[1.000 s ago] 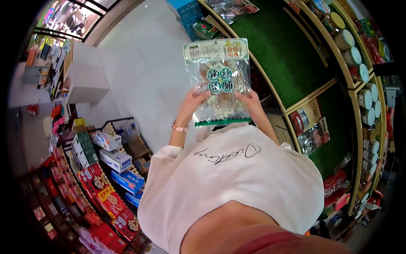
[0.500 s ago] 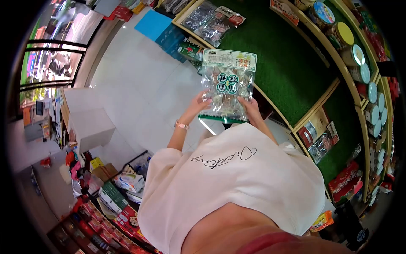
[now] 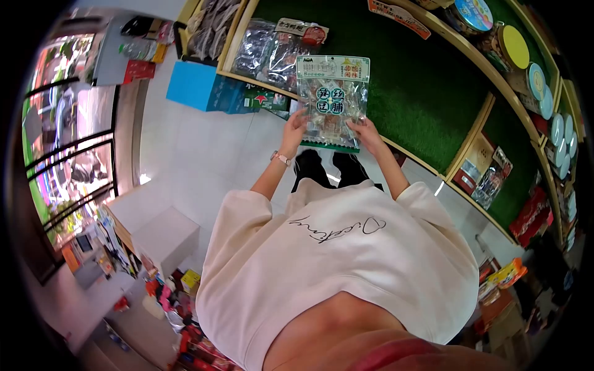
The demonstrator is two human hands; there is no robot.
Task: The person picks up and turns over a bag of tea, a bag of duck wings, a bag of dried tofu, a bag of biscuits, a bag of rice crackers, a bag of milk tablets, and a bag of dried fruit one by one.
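A clear plastic snack bag (image 3: 332, 102) with a printed header, large characters and a green bottom edge is held upright in front of me. My left hand (image 3: 293, 132), with a watch on its wrist, grips the bag's lower left side. On the lower right side, my right hand (image 3: 366, 133) pinches the bag, thumb on its front. Beyond the bag lies a display bin lined with green turf (image 3: 408, 93). Other packaged snacks (image 3: 288, 52) lie in the bin's compartment, up and to the left of the bag.
Blue boxes (image 3: 198, 89) stand on the floor beside the bin's left end. Lidded jars (image 3: 516, 46) line the shelf at the right. A white box-like block (image 3: 166, 238) is at the left. Red packs (image 3: 532, 216) lie in the bin's right end.
The bin and its packs have shifted leftward and nearer in view as I turned. Both hands and the bag sit slightly higher in view, and my feet now show below the bag.
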